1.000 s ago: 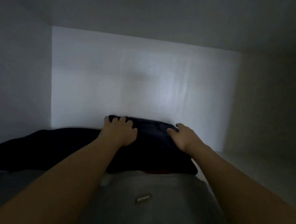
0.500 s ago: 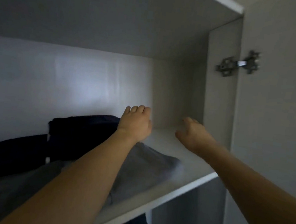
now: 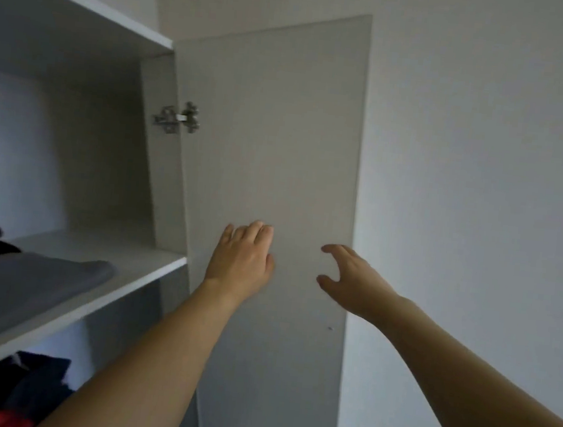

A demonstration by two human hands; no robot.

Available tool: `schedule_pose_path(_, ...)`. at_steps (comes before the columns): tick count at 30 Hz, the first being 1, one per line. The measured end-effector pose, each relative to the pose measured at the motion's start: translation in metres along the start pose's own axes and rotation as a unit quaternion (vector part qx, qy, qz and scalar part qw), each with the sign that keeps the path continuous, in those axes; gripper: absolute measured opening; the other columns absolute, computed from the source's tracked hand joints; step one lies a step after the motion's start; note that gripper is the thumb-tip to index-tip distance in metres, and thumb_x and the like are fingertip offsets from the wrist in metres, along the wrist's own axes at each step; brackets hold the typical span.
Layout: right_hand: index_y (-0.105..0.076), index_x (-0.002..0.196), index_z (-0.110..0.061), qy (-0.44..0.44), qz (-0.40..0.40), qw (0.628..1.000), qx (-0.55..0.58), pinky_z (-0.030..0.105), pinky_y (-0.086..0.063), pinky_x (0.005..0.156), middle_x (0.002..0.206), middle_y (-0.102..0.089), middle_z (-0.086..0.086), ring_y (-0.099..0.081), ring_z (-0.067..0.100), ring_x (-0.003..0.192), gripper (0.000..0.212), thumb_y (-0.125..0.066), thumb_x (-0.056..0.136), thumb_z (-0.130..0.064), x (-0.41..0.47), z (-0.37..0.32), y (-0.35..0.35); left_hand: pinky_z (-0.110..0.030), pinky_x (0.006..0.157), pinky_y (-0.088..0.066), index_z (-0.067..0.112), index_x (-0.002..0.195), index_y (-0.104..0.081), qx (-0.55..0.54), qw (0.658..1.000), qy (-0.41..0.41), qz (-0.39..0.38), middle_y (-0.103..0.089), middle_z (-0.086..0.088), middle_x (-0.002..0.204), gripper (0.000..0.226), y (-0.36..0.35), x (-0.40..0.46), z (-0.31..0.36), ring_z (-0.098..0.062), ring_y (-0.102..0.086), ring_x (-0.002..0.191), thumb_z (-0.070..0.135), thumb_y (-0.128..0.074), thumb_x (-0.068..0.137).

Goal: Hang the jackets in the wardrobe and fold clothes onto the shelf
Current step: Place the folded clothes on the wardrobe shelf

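Two hands raised before wardrobe door (image 3: 273, 143), left hand (image 3: 241, 261) flat, right hand (image 3: 346, 278) loosely curled

Counting what's showing here: two hands, left hand (image 3: 242, 257) and right hand (image 3: 345, 281), one open wardrobe door (image 3: 280, 144), one hinge (image 3: 176, 121), and one grey folded garment (image 3: 26, 278) sitting on one shelf (image 3: 138, 261).

Dim, soft light; wardrobe interior (image 3: 56, 143) shadowed, slight motion blur, wide-angle bending at edges.

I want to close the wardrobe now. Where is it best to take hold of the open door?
Probably the door at its free right edge, far from the hinge. No handle shows on this face; the right hand, open, is already beside that edge.
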State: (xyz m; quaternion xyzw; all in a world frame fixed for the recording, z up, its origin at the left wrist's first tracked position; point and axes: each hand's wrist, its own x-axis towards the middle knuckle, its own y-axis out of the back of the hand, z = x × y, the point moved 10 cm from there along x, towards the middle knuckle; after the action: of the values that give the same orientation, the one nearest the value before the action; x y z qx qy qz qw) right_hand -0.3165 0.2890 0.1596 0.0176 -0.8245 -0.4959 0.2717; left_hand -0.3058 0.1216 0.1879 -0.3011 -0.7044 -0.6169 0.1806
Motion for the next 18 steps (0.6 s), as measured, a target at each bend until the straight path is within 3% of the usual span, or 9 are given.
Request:
schedule_pose_path(4,-0.035,0.145,-0.020,-0.064,0.011,0.997,-0.031,0.027,-0.033,0.106,0.152,-0.036,-0.003,-0.042,0.017,0.133,0.058,-0.057,0.093,-0.034,-0.092,0.109,0.062,-0.043,0.116,-0.021,0.015,0.144,-0.037,-0.050,0.996,-0.066,-0.012,-0.035,-0.004,0.153,0.053,-0.003,-0.001,0.146,-0.025,-0.037,0.136,0.033,-0.043,0.095)
schedule_pose_path(10,-0.036,0.145,-0.017,-0.153,0.028,0.984,-0.093,0.032,-0.034,0.110,0.150,-0.040,0.001,-0.042,0.019,0.134,0.059,-0.059,0.094,-0.034,-0.231,0.279,0.156,-0.045,0.119,-0.017,0.016,0.147,-0.032,-0.130,0.984,-0.121,-0.013,-0.030,-0.004,0.156,0.053,-0.004,-0.018,0.374,-0.023,-0.029,0.141,0.034,-0.037,0.098)
schedule_pose_path(18,-0.034,0.146,-0.016,-0.267,-0.020,0.961,-0.067,0.031,-0.031,0.112,0.151,-0.036,0.001,-0.037,0.019,0.137,0.057,-0.057,0.095,-0.031,-0.384,0.449,0.208,-0.047,0.120,-0.016,0.014,0.149,-0.029,-0.228,0.950,-0.162,-0.136,-0.030,-0.004,0.157,0.054,-0.059,-0.074,0.619,-0.023,-0.028,0.143,0.035,-0.033,0.099)
